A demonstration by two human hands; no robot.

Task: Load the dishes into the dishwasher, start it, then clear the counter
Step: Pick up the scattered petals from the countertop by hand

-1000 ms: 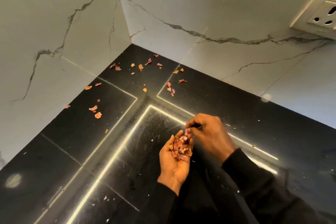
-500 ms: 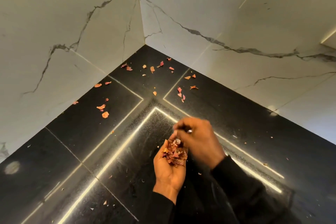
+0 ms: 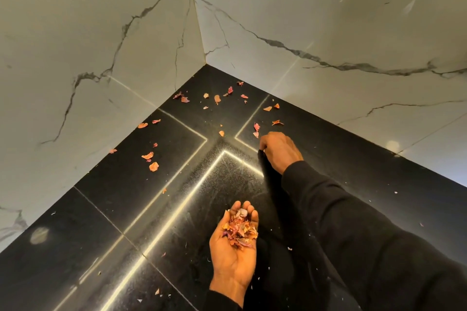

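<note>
Left hand [image 3: 232, 260]: yours, near centre. The palm faces up and is loosely cupped, with the fingers relaxed.
Pile in palm [image 3: 240, 228]: a heap of pink, orange and purple papery peel lies across the base of your left fingers and the upper palm.
Right hand [image 3: 280, 150]: reaches out farther than the left hand, a little to the right of it. The knuckles are up and the fingers curl down toward the counter [image 3: 126, 209]. The fingertips are tucked under the hand, so you cannot tell whether they pinch anything.
Nearest scraps [image 3: 256, 127]: two pink flakes lie on the counter just beside the far-left edge of your right hand.
Loose scraps [image 3: 153, 166]: more flakes are scattered on the counter. One cluster sits in the far corner and another along the left, close to the wall. A few tiny bits lie near the bottom edge.
Counter: black polished stone with thin joint lines. A bright strip of reflected light [image 3: 192, 197] bends at a right angle across it.
Walls [image 3: 101, 33]: white marble-look panels with grey veins meet in the far corner.
Sleeves [image 3: 353, 222]: black, covering both arms to the wrist.
</note>
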